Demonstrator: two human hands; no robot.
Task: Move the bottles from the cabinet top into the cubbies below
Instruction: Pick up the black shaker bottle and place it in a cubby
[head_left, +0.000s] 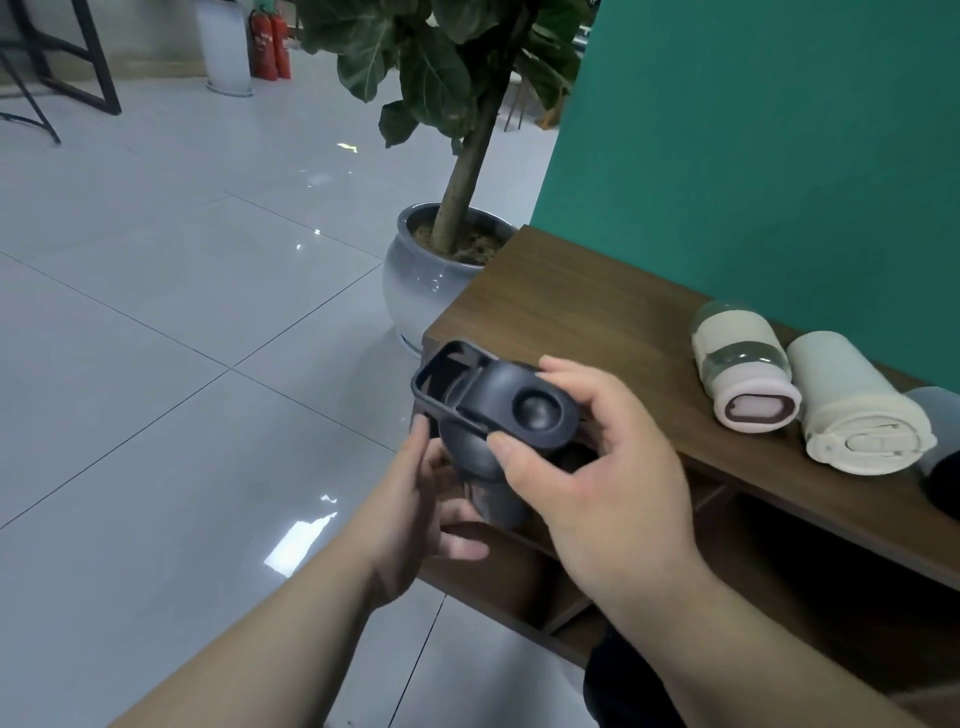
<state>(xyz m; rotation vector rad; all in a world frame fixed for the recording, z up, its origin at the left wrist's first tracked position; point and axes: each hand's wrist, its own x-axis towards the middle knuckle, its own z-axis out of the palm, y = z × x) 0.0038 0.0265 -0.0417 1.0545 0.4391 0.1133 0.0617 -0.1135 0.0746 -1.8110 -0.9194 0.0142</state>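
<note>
A dark grey bottle (488, 415) with a flip lid and carry loop is held in the air by both hands, in front of the left end of the wooden cabinet top (571, 312). My left hand (421, 514) grips its body from below. My right hand (587, 467) holds the lid end. On the cabinet top stand a clear bottle with cream sleeve and pink lid (743, 369) and a cream bottle (857, 410). A dark bottle (943, 462) is cut off by the right edge. The cubbies (639, 561) open below, partly hidden by my arms.
A large potted plant in a grey ceramic pot (421, 286) stands just left of the cabinet. A green wall (779, 156) backs the cabinet. Glossy tiled floor (182, 338) spreads to the left, with red fire extinguishers (270, 44) and a black metal frame far back.
</note>
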